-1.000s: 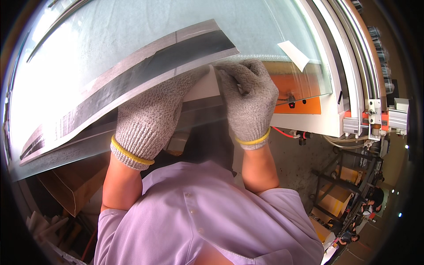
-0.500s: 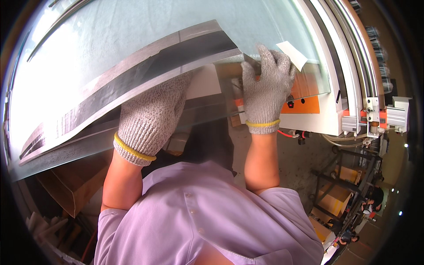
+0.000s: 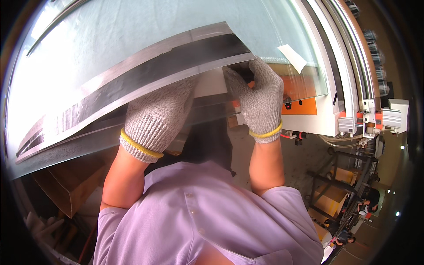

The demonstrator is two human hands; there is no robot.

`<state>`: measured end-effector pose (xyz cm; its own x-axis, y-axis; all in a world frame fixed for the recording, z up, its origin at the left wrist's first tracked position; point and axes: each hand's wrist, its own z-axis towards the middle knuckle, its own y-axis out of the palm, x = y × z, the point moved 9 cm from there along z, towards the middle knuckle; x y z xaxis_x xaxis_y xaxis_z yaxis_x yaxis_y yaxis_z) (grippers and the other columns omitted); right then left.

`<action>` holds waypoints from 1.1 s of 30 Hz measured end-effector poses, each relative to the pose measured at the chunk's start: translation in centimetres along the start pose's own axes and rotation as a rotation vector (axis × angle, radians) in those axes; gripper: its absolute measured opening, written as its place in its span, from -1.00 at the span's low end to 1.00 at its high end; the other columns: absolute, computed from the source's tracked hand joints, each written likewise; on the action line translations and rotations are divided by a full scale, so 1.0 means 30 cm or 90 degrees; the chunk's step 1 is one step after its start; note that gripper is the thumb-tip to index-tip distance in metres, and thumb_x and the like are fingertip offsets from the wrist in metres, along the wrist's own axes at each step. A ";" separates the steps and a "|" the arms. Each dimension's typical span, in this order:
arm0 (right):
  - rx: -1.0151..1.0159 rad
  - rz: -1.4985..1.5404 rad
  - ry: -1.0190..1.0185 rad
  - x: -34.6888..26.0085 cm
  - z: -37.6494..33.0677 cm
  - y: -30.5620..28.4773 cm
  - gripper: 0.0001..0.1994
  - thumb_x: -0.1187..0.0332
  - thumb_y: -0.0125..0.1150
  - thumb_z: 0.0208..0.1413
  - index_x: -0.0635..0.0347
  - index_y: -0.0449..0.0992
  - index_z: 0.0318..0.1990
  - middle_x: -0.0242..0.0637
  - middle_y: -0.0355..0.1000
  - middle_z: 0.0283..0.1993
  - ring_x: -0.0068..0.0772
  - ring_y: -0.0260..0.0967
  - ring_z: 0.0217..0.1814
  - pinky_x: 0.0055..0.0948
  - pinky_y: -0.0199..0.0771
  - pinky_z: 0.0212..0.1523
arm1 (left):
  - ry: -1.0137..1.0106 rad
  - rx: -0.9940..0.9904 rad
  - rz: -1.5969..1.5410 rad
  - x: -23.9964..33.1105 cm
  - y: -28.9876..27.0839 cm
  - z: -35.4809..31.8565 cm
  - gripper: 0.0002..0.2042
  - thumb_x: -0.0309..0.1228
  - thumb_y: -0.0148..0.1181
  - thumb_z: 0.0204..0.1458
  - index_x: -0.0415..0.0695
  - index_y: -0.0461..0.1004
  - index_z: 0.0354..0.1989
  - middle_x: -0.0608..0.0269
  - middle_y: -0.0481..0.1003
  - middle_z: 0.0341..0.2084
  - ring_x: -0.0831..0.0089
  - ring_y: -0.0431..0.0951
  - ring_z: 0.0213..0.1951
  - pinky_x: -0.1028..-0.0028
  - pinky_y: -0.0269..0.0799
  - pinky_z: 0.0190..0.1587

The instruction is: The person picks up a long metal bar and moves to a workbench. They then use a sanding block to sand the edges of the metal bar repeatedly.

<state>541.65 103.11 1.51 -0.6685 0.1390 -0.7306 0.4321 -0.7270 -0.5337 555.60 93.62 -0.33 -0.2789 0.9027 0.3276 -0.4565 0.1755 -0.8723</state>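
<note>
A long, flat strip (image 3: 194,51) with a dark middle band and paler borders lies slanted over the glass sheet (image 3: 145,28), its right end raised. My left hand (image 3: 157,112), in a grey knitted glove with a yellow cuff, reaches beneath the strip; its fingers are hidden there. At the strip's right end, my right hand (image 3: 263,104), gloved alike, is curled with thumb and fingers around the corner; the fingertips are partly hidden below it. Between the hands a white surface (image 3: 210,84) shows under the strip.
A small white paper piece (image 3: 293,58) sits on the glass near its right edge. Beyond it stand an orange panel (image 3: 300,108) and a metal rail (image 3: 369,119). At lower left is an open cardboard box (image 3: 62,190); at lower right, a dark metal rack (image 3: 335,181) and people farther off.
The strip has shifted slightly right, and my left hand with it. My right hand has gone from spread fingers above the strip's end to curled fingers at its corner, reaching under it.
</note>
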 end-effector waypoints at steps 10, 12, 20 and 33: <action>-0.141 -0.229 -0.094 -0.023 0.082 0.055 -0.83 0.32 0.34 0.00 0.22 0.51 -0.39 -0.03 0.50 -0.41 0.09 0.52 -0.33 -0.11 0.53 -0.30 | -0.092 -0.022 0.034 -0.017 -0.029 0.007 -0.54 -0.10 0.26 0.12 -0.07 0.50 0.14 0.03 0.55 -0.04 0.03 0.55 -0.03 0.13 0.46 0.04; -0.172 -0.240 -0.137 -0.041 0.093 0.072 -0.81 0.31 0.34 -0.03 0.22 0.51 -0.37 -0.03 0.50 -0.41 0.08 0.52 -0.34 -0.11 0.54 -0.31 | -0.099 0.014 0.094 -0.036 -0.060 -0.015 -0.28 0.08 0.36 0.00 -0.14 0.41 0.26 -0.06 0.47 0.15 -0.07 0.45 0.18 0.12 0.37 0.23; -0.149 -0.147 -0.266 -0.188 -0.081 0.057 -0.90 0.49 0.32 -0.19 0.16 0.53 -0.45 -0.14 0.48 -0.42 -0.05 0.46 -0.44 -0.21 0.49 -0.40 | 0.007 0.049 0.007 -0.048 -0.065 -0.046 -0.27 0.22 0.28 -0.01 -0.24 0.49 0.06 -0.03 0.59 -0.17 0.01 0.61 -0.14 0.15 0.52 -0.01; -0.061 0.376 -0.250 -0.126 -0.013 -0.165 -0.85 0.71 0.17 0.01 0.35 0.60 -0.30 -0.16 0.55 -0.30 -0.36 0.48 -0.21 -0.40 0.54 -0.19 | -0.045 -0.097 0.034 -0.145 0.016 -0.098 -0.14 0.06 0.49 -0.14 -0.27 0.35 0.26 -0.12 0.45 0.11 -0.07 0.44 0.13 0.16 0.34 0.21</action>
<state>542.28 106.45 6.74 -0.4675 -0.5249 -0.7113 0.8283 -0.5411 -0.1451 559.09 90.93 -3.23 -0.3611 0.8833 0.2988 -0.3079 0.1895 -0.9324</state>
